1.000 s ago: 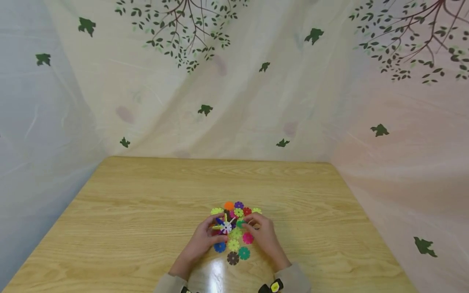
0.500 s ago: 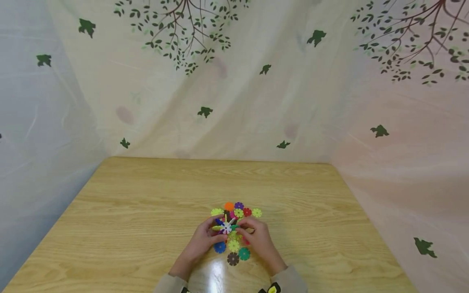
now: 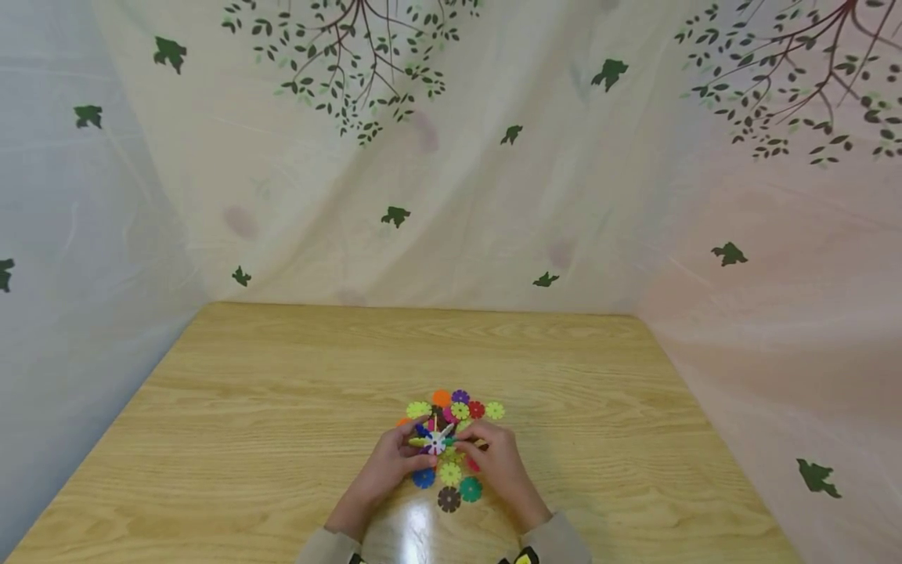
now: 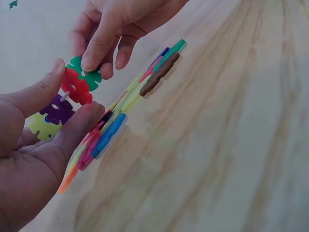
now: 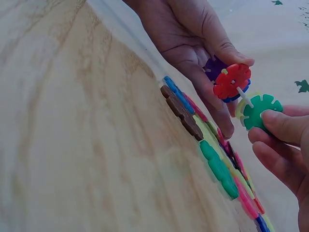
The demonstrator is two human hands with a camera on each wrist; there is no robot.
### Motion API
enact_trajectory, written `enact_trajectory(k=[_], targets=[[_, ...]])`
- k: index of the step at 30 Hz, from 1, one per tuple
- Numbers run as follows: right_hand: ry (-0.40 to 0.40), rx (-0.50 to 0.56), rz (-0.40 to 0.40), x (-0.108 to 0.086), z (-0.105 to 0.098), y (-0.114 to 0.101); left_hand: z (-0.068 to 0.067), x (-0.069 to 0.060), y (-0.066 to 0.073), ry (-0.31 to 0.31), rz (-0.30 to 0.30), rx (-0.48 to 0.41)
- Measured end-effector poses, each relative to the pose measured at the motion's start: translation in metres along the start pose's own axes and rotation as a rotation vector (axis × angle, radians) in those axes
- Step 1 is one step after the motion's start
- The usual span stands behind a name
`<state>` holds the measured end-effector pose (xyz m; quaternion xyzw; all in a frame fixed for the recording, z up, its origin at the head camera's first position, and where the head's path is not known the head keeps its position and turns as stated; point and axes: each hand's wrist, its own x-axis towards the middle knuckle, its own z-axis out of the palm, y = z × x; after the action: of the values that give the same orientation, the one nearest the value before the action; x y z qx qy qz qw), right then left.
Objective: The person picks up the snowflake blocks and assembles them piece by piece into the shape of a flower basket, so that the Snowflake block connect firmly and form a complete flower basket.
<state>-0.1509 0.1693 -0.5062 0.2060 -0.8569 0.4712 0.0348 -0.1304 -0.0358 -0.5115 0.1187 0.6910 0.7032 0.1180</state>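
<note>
At three o'clock of the white disc (image 3: 438, 447), the green disc (image 5: 256, 109) seems light, stiff, perhaps slippery, best held at its outer edge, with right hand's (image 3: 496, 454) fingers pinching it, left hand's (image 3: 391, 460) gripping the joined discs (image 5: 227, 86).

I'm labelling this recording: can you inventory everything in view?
table: 1, light wood colour, below the hands
loose discs: several, overlapping so uncounted, yellow, orange, purple, red, pink, brown, green, blue, on the table
disc cluster: 1, white, red, purple, yellow, blue, in the left hand
green disc: 1, green, in the right hand, at the cluster's edge; whether joined is unclear
backdrop: pale, behind and beside the table, number of sheets unclear
printed branches: 2, brown with green leaves, backdrop top
printed shapes: 10 in the head view, dark green, across the backdrop
sleeves: 2, beige, on the forearms
wrist devices: 2, black and yellow, head view's bottom edge
left hand: 1, bare
right hand: 1, bare
</note>
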Motion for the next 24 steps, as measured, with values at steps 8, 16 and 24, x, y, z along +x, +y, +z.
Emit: enact_trajectory(k=[8,16,24], targets=[[0.028,-0.045,-0.032,-0.0028,0.0026,-0.0011,0.0025,-0.0015,0.0017,0.011,0.0,0.011],[0.055,-0.017,-0.089,-0.0042,0.0039,-0.0025,0.0021,-0.0024,0.0008,0.015,0.003,0.006],[0.043,0.02,-0.033,-0.0046,0.0052,-0.003,0.0027,-0.0029,-0.0001,0.008,0.021,0.01]])
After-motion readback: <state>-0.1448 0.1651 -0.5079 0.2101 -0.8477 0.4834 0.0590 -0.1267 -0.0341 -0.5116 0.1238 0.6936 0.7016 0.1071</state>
